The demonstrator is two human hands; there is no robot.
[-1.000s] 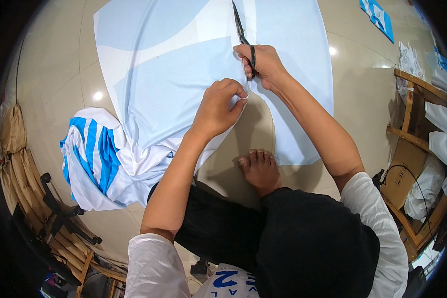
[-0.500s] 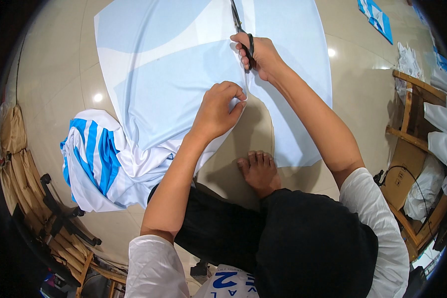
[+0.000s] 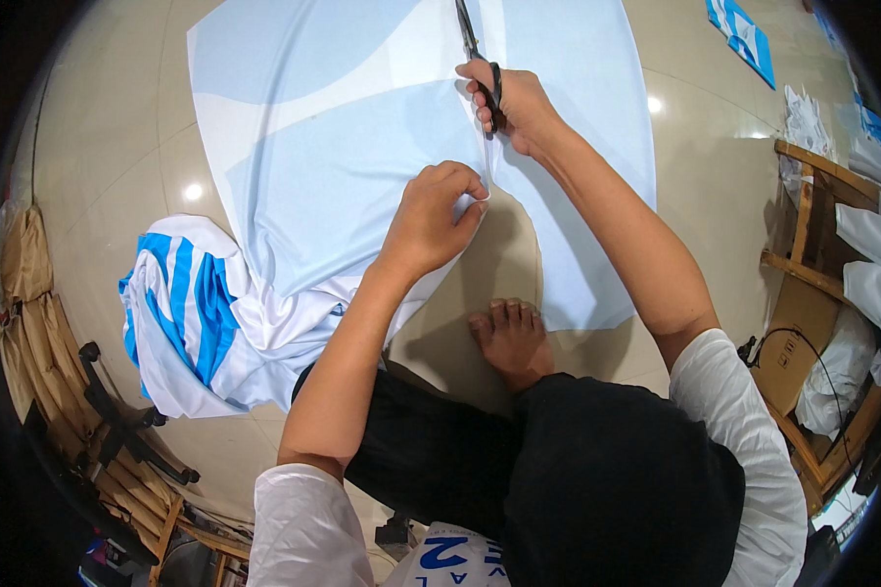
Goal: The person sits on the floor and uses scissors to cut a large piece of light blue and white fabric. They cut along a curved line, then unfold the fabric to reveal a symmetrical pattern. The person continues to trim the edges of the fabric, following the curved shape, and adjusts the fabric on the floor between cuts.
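Observation:
A large sheet of pale blue and white fabric lies spread on the tiled floor. My right hand grips black-handled scissors by the loops, and their blades point away from me along the fabric. Below them the fabric is parted, with a curved cut edge running toward my bare foot. My left hand pinches the fabric's edge left of this gap, thumb and fingers together. At the left, the sheet runs into a crumpled heap of blue-and-white striped cloth.
A wooden frame with a cardboard piece and white cloth stands at the right. A folded blue-and-white piece lies at the far right. Brown cloth and a black chair base are at the left.
Almost nothing differs. The scissors' blades look slightly more closed, and my right hand has shifted very little; my left hand keeps its pinch on the fabric.

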